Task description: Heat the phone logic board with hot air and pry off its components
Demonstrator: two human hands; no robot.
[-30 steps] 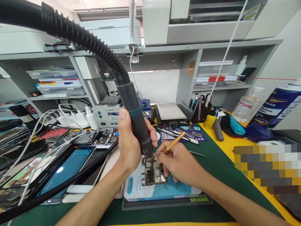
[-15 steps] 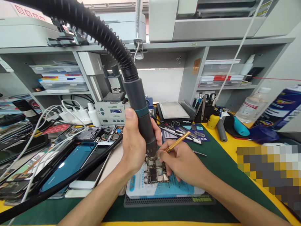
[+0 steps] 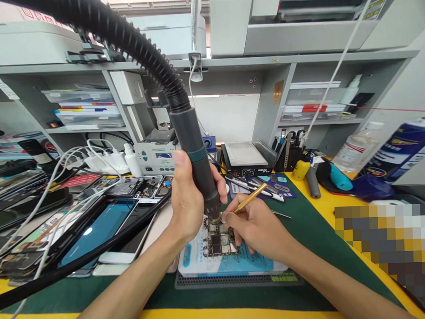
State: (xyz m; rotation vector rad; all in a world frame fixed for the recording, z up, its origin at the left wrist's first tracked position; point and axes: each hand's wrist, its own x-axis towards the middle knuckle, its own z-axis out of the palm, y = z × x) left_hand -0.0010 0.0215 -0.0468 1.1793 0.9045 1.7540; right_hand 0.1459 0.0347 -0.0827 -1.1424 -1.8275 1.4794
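Note:
My left hand [image 3: 186, 197] is wrapped round a dark grey hot air gun [image 3: 194, 148], its hose rising to the upper left. The gun tilts down, with its nozzle close over a phone circuit board [image 3: 215, 243]. That board lies on a blue and white pad [image 3: 195, 267]. Pinched in my right hand [image 3: 251, 223] is a slim gold-coloured pen-like tool [image 3: 252, 197], slanting up to the right. Its tip is hidden behind my fingers and the nozzle, so I cannot tell whether it touches the board.
Opened phones and a blue phone panel [image 3: 96, 233] crowd the left side, crossed by a black cable [image 3: 107, 251]. Behind stands a control station [image 3: 158, 159] beside a small heating plate [image 3: 247, 153]. Tweezers [image 3: 281, 214] lie right of my hand; bottles [image 3: 358, 147] stand at far right.
The hot air gun has shifted slightly left in the view with my left hand. My right hand has barely moved, and the gold tool tilts a little differently.

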